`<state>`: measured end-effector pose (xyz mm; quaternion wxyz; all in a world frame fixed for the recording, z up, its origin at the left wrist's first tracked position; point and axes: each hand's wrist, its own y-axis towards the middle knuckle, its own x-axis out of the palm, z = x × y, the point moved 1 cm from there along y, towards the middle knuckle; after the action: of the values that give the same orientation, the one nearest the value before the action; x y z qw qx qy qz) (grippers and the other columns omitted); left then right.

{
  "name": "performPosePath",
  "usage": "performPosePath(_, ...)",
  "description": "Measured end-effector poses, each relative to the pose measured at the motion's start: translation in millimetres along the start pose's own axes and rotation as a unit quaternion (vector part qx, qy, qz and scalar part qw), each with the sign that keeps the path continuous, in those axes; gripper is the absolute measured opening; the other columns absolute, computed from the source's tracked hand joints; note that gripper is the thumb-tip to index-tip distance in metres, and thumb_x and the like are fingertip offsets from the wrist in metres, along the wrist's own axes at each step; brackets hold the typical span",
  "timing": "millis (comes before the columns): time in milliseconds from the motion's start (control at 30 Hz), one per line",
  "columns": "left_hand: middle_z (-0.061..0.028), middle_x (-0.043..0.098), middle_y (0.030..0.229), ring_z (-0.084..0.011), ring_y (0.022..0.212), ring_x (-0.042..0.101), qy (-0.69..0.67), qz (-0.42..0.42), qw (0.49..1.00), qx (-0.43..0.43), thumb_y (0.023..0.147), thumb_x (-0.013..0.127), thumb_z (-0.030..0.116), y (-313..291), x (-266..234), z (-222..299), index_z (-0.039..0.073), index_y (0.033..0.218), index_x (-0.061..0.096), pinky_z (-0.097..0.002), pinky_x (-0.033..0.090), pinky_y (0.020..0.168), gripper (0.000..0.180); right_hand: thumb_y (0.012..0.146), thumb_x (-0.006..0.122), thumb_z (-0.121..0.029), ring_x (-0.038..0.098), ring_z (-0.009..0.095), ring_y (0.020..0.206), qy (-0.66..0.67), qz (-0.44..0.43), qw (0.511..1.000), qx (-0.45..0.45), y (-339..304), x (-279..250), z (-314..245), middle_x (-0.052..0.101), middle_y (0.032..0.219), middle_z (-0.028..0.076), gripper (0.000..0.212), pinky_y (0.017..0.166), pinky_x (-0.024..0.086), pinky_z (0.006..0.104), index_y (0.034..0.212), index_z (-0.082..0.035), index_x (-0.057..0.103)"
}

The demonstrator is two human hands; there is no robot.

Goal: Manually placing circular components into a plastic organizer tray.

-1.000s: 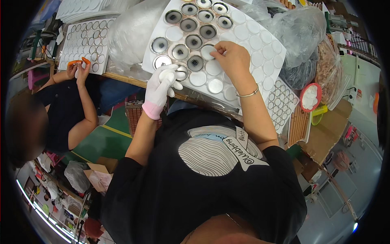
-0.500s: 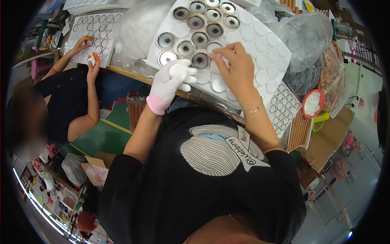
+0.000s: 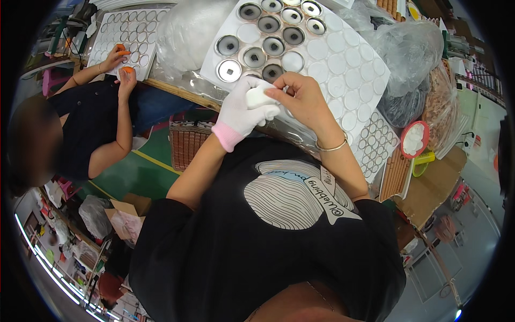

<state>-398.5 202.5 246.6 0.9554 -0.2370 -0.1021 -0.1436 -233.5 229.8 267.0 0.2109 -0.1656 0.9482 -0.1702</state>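
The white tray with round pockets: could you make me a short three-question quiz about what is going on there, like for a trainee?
1. True or false: the left hand wears a white glove with a pink cuff.
2. What does the bare right hand wear at the wrist? A) a thin bracelet B) a watch C) nothing
3. Where do the filled pockets of the white tray lie, toward its upper left or its lower right?

Key:
1. True; it holds a small white piece, which the right hand's fingertips pinch.
2. A.
3. Upper left, where the dark-centred metal discs sit.

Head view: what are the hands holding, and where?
The gloved left hand cups a small stack of white discs; the bare right hand pinches its top edge.
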Motion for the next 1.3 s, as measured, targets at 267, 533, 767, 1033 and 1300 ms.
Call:
performPosePath(267, -0.0144, 0.064, 0.105, -0.0167, 0.085, 0.066, 0.008, 0.009, 1.0, -0.022, 0.095, 0.052, 0.027, -18, -41, -10, -0.003, 0.119, 0.046, -0.0209, 0.052, 0.059, 0.038, 0.079, 0.07, -0.017, 0.059, 0.022, 0.059, -0.123, 0.169, 0.973, -0.1, 16, -12, 18, 0.064, 0.071, 0.007, 0.01, 0.057, 0.045, 0.031, 0.08, -0.008, 0.07)
performPosePath(533, -0.0102, 0.066, 0.093, -0.0099, 0.072, 0.064, 0.061, 0.064, 0.995, -0.054, 0.091, 0.057, 0.021, -16, -42, -18, -0.002, 0.106, 0.052, -0.0186, 0.047, 0.051, 0.028, 0.07, 0.075, -0.019, 0.06, 0.022, 0.061, -0.268, 0.174, 0.944, -0.082, 30, 2, 17, 0.064, 0.071, 0.005, 0.016, 0.057, 0.039, 0.0352, 0.071, -0.01, 0.063)
performPosePath(767, -0.0059, 0.062, 0.085, -0.0056, 0.062, 0.056, -0.004, 0.022, 1.0, 0.021, 0.094, 0.052, 0.022, -12, -38, -9, 0.0, 0.112, 0.048, -0.0178, 0.041, 0.047, 0.029, 0.071, 0.078, -0.024, 0.055, 0.022, 0.058, -0.246, 0.192, 0.938, -0.151, 7, 11, -10, 0.056, 0.077, 0.005, 0.02, 0.054, 0.042, 0.0331, 0.076, -0.009, 0.065)
performPosePath(1033, -0.0079, 0.062, 0.088, -0.008, 0.066, 0.058, -0.029, 0.021, 0.999, 0.02, 0.094, 0.053, 0.021, -18, -41, -14, 0.0, 0.114, 0.044, -0.0179, 0.044, 0.049, 0.03, 0.078, 0.072, -0.019, 0.058, 0.023, 0.058, -0.057, 0.089, 0.988, -0.11, 7, 27, -5, 0.057, 0.078, 0.008, 0.017, 0.055, 0.044, 0.0342, 0.079, -0.003, 0.065)
performPosePath(1300, -0.008, 0.062, 0.089, -0.0084, 0.066, 0.06, -0.003, 0.069, 0.996, -0.053, 0.09, 0.057, 0.01, -32, -64, -25, -0.001, 0.112, 0.046, -0.0192, 0.048, 0.053, 0.027, 0.077, 0.072, -0.016, 0.052, 0.018, 0.053, -0.212, 0.143, 0.948, -0.191, 21, 24, 0, 0.055, 0.074, 0.004, 0.014, 0.051, 0.041, 0.0297, 0.074, -0.005, 0.064)
